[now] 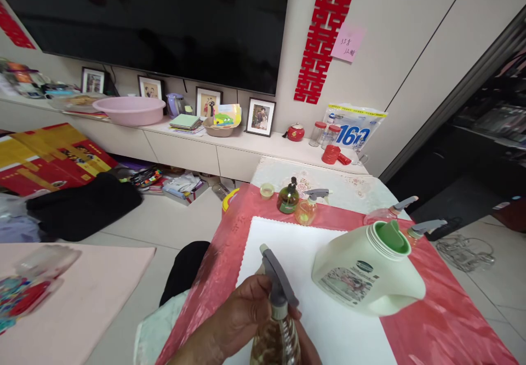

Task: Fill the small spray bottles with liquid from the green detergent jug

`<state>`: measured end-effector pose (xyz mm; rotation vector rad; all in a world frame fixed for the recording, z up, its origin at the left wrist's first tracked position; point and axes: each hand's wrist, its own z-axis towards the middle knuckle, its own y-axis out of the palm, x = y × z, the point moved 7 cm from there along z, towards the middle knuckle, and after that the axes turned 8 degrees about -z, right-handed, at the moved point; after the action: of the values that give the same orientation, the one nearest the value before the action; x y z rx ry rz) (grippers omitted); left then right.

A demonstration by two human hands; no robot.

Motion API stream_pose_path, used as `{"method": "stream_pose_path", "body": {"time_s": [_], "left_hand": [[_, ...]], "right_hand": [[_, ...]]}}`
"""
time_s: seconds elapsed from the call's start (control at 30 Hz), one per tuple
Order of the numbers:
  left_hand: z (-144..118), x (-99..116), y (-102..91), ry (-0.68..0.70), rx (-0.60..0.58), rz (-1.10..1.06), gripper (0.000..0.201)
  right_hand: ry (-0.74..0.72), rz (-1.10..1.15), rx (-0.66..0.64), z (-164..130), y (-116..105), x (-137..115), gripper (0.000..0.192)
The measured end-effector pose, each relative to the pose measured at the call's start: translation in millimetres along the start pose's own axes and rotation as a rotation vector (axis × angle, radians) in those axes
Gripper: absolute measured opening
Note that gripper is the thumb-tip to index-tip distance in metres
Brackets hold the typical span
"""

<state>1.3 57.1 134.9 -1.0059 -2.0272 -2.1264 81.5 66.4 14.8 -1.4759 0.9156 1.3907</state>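
Note:
My left hand (240, 318) comes in from the lower left and is closed around the neck of a clear spray bottle (277, 337) with a grey trigger head (276, 277), held upright over the white mat (296, 244). A strip of skin, my right hand (309, 348), shows against the bottle's right side at the bottom edge; its grip is hidden. Just right of it a pale green detergent jug (365, 274) rests tilted on the mat, its green spout (390, 236) uncapped.
The mat lies on a red cloth (431, 310) over the table. At the far end stand a small green bottle (287, 198), an orange spray bottle (307, 209) and a small cup (267, 190). Two more spray bottles (394, 211) stand behind the jug. A pink table (78, 299) is at left.

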Motion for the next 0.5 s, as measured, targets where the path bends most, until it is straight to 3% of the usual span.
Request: {"method": "stream_pose_path", "body": {"time_s": [0.1, 0.2, 0.37, 0.5], "left_hand": [[5, 2, -8.3, 0.066, 0.068, 0.019, 0.045], [7, 5, -17.6, 0.142, 0.203, 0.083, 0.046], [4, 1, -34.0, 0.228, 0.464, 0.094, 0.051], [4, 6, -35.2, 0.274, 0.494, 0.036, 0.052]], "right_hand": [[0.034, 0.017, 0.002, 1, -4, 0, 0.047], [0.054, 0.028, 0.01, -4, -14, -3, 0.068], [-0.084, -0.006, 0.129, -32, -28, -26, 0.104], [-0.104, 0.099, 0.156, -43, -27, -47, 0.099]]}}
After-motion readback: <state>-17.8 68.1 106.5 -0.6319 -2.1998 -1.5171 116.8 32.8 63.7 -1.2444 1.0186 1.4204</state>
